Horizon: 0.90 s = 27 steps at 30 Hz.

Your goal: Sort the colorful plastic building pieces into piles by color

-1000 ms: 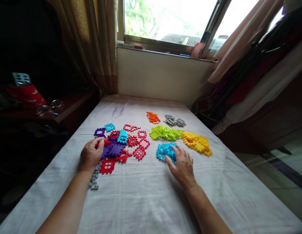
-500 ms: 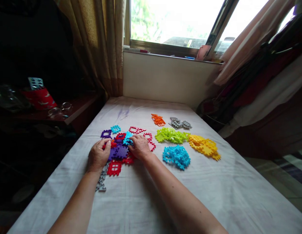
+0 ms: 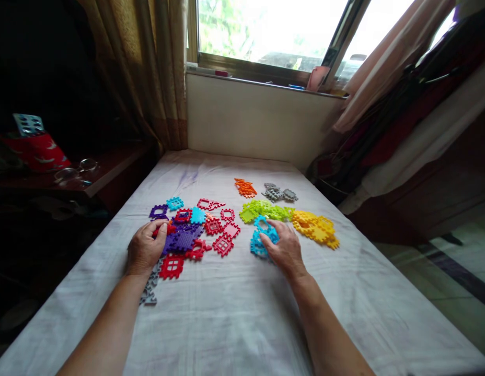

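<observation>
My left hand [image 3: 145, 246] is closed around a red piece [image 3: 164, 228] at the left edge of a mixed pile. Purple pieces [image 3: 184, 237] lie beside it, with a light blue piece [image 3: 198, 215] and red pieces [image 3: 223, 244] around them. Over the blue pile, my right hand [image 3: 285, 246] pinches a light blue piece [image 3: 261, 224] between thumb and fingers. More blue pieces [image 3: 258, 245] lie under that hand, partly hidden.
Green [image 3: 266, 210], yellow [image 3: 316, 230], orange [image 3: 245, 188] and grey [image 3: 274, 193] piles lie on the white cloth [image 3: 222, 313]. A dark side table [image 3: 109, 169] with glasses [image 3: 72, 172] stands left; clothes [image 3: 399, 156] hang right.
My right hand has moved right from the mixed pile to the blue pile, holding a light blue piece. My left hand still holds the red piece. The view has shifted slightly.
</observation>
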Available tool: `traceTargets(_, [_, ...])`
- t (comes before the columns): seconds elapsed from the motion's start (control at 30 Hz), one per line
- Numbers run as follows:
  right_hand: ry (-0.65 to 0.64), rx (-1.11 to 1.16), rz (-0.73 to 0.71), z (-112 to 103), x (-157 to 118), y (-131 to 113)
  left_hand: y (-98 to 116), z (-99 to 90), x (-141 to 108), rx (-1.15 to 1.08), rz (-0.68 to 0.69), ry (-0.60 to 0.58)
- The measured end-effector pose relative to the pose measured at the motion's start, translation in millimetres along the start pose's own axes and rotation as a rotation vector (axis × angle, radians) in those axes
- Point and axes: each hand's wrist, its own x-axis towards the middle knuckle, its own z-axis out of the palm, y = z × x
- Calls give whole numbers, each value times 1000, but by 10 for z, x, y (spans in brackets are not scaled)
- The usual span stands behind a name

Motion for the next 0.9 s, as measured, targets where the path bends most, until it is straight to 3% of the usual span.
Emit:
traceTargets(0.07, [29, -41, 69, -106, -108, 221, 8, -4, -4, 1, 3, -9])
traceTargets(0.17, [25, -94, 125, -138, -216, 368, 5, -14, -10, 2, 1, -13])
traceTargets(0.37, [81, -125, 75, -105, -197, 280, -26, -14, -19, 10, -16, -13])
traceTargets(0.47, [92, -91, -8, -106, -91, 58, -33, 1, -21, 15, -24, -21])
traceTargets(0.57, [-32, 4, -159, 8, 64, -360, -34, 18, -21, 21, -28, -19])
traceTargets(0.67, [-274, 73, -317, 289, 240, -860, -40, 32, -22, 15, -23, -16])
traceTargets(0.73, [-385, 37, -330, 528, 360, -1129, -45, 39, -22, 10, -19, -14])
traceTargets(0.9, [-523, -83, -294, 975, 608, -1372, -49, 47, -19, 15, 15, -17])
